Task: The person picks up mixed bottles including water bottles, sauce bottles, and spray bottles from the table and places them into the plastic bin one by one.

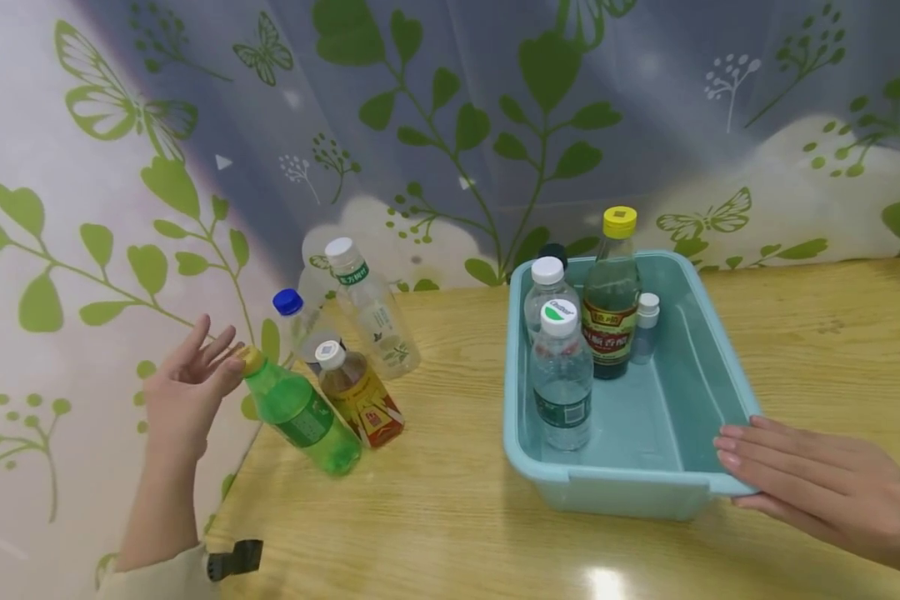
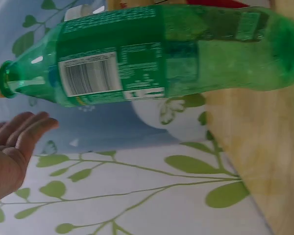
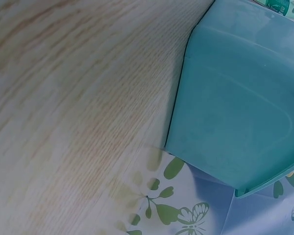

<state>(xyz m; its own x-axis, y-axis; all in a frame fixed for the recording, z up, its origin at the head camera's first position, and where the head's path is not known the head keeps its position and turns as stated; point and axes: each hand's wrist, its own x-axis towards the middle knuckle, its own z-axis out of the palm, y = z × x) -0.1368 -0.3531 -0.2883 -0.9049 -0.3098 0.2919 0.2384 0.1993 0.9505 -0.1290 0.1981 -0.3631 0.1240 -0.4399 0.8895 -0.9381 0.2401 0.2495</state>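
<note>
My left hand (image 1: 187,387) is raised beside the yellow cap of a green plastic bottle (image 1: 303,417), fingers spread and slightly bent. In the left wrist view a gap shows between those fingertips (image 2: 49,123) and the green bottle (image 2: 137,56), which stands on the table. On the right, my right hand (image 1: 832,483) rests with straight fingers on the near right corner of a light blue plastic tub (image 1: 630,479). Inside the tub stand a vinegar bottle (image 1: 611,321) with a yellow cap, two clear water bottles (image 1: 562,392) and a small white-capped bottle (image 1: 645,329).
Close behind the green bottle stand a tea bottle (image 1: 363,396) with a yellow label, a blue-capped bottle (image 1: 303,325) and a tall clear bottle (image 1: 378,321). A curtain (image 1: 435,167) with leaf prints hangs along the back and left of the wooden table (image 1: 450,500).
</note>
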